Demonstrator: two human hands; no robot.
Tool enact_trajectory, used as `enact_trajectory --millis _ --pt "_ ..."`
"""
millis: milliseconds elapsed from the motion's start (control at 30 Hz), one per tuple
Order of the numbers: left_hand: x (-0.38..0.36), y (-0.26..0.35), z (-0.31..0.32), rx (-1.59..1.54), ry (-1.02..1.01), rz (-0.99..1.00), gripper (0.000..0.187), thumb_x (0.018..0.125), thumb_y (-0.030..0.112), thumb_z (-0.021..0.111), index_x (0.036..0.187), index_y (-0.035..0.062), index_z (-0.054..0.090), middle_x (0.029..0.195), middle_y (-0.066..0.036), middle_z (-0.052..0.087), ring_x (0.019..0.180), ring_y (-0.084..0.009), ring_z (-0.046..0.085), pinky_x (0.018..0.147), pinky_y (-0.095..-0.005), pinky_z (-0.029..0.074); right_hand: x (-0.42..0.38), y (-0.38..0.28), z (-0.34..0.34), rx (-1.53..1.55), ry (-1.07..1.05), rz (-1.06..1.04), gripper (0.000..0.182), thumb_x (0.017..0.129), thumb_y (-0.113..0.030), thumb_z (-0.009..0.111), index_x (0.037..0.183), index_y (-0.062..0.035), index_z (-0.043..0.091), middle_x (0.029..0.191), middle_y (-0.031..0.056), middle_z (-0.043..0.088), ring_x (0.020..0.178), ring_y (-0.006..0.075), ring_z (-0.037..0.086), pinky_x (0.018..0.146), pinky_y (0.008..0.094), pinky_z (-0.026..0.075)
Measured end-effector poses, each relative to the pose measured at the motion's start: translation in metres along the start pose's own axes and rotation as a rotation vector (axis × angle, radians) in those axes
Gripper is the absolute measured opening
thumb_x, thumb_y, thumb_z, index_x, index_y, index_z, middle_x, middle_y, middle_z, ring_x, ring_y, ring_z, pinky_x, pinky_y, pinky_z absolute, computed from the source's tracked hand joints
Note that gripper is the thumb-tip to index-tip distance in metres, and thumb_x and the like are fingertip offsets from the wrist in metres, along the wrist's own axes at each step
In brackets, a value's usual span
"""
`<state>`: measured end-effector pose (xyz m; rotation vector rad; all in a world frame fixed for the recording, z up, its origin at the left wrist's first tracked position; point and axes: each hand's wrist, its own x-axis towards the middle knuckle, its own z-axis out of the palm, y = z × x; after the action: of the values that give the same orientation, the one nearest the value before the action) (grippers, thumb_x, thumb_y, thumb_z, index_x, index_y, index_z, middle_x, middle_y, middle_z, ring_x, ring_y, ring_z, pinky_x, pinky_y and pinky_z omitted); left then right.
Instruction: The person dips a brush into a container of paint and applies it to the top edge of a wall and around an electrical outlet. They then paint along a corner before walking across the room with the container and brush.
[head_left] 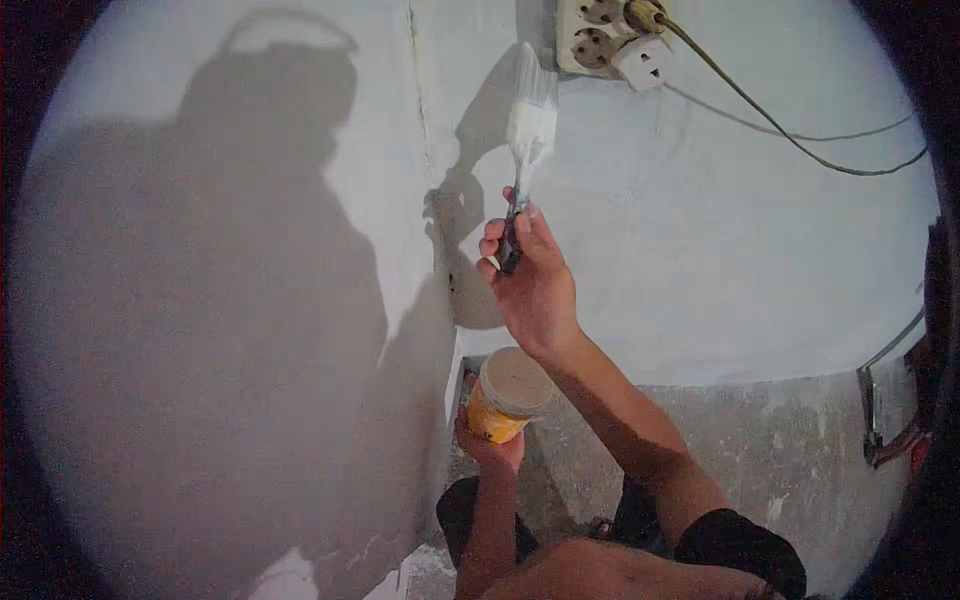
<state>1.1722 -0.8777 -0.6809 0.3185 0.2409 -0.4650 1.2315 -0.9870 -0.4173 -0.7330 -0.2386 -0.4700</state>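
Observation:
Raised in front of the wall corner, my right hand (535, 290) is closed around the dark handle of a paintbrush (532, 125). The brush stands upright, its ferrule coated in white paint and its bristles pointing up beside the socket block. Lower down, my left hand (490, 445) grips a paint tub (497, 412) with a yellow label and a pale round top. The tub sits below my right wrist, close to the corner. My left fingers are partly hidden behind it.
A socket block (592, 45) with a plug (645, 14) and its cable (745, 95) is mounted on the white wall (740, 260). The left wall (200, 400) carries my shadow. Rough grey floor (790, 450) lies below, with a dark-framed object (890, 430) at right.

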Motion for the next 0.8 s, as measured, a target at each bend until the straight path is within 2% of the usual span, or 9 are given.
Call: enact_trajectory --millis 100,200,367,500,667,733,800 --pt "0.003 0.002 0.007 -0.006 -0.108 0.011 0.075 0.092 0.065 0.05 0.151 0.018 0.045 0.154 -0.009 0.047 0.14 -0.0348 0.045 0.113 -0.0607 0.036 -0.005 -0.004 -0.004 -0.009 0.028 0.005 0.039 0.109 -0.031 0.051 0.143 -0.0139 0.044 0.101 0.0004 0.06 0.092 0.0118 0.057 0.08 0.0286 0.046" --pt "-0.003 0.005 0.028 0.022 -0.132 0.017 0.074 0.093 0.064 0.05 0.15 0.0172 0.046 0.153 -0.009 0.048 0.139 -0.035 0.046 0.112 -0.0601 0.038 -0.005 -0.02 0.006 -0.031 0.033 0.032 0.039 0.109 -0.03 0.051 0.144 -0.0132 0.044 0.101 0.0005 0.06 0.092 0.0119 0.056 0.079 0.0286 0.045" --pt "0.002 0.002 0.016 -0.004 -0.035 0.014 0.073 0.093 0.062 0.051 0.149 0.0159 0.046 0.152 -0.01 0.049 0.138 -0.0356 0.047 0.112 -0.0587 0.038 0.006 -0.016 0.003 -0.061 0.039 0.024 0.04 0.109 -0.03 0.05 0.144 -0.0126 0.044 0.099 0.0009 0.06 0.091 0.0129 0.055 0.079 0.0287 0.044" --pt "0.003 0.002 0.017 -0.018 -0.099 0.037 0.072 0.094 0.061 0.052 0.149 0.0153 0.046 0.151 -0.01 0.049 0.137 -0.036 0.048 0.111 -0.0601 0.04 -0.005 -0.015 0.0 -0.031 0.006 0.008 0.039 0.109 -0.029 0.051 0.142 -0.0116 0.045 0.098 0.001 0.06 0.091 0.0125 0.055 0.079 0.0288 0.044" --pt "0.003 0.0 0.01 -0.017 -0.068 0.017 0.073 0.094 0.062 0.052 0.15 0.0153 0.046 0.152 -0.01 0.049 0.138 -0.0357 0.048 0.112 -0.059 0.04 0.005 -0.011 -0.008 -0.054 -0.004 0.018 0.039 0.108 -0.03 0.053 0.141 -0.0116 0.046 0.097 0.0013 0.06 0.09 0.0118 0.055 0.078 0.0285 0.044" --pt "0.004 0.001 0.01 -0.018 -0.05 0.014 0.073 0.094 0.062 0.052 0.15 0.0154 0.045 0.152 -0.01 0.049 0.138 -0.0355 0.048 0.112 -0.058 0.039 0.004 -0.011 -0.01 -0.049 0.091 0.002 0.039 0.107 -0.03 0.053 0.141 -0.0112 0.047 0.098 0.0017 0.06 0.09 0.0119 0.055 0.077 0.0287 0.043" --pt "0.005 0.001 0.006 -0.001 -0.124 -0.002 0.072 0.094 0.061 0.052 0.15 0.0159 0.046 0.151 -0.009 0.05 0.138 -0.0356 0.048 0.113 -0.0568 0.039 -0.012 -0.009 -0.018 -0.066 0.097 0.026 0.039 0.107 -0.03 0.053 0.141 -0.0108 0.047 0.097 0.0019 0.06 0.089 0.0122 0.055 0.078 0.0292 0.044"
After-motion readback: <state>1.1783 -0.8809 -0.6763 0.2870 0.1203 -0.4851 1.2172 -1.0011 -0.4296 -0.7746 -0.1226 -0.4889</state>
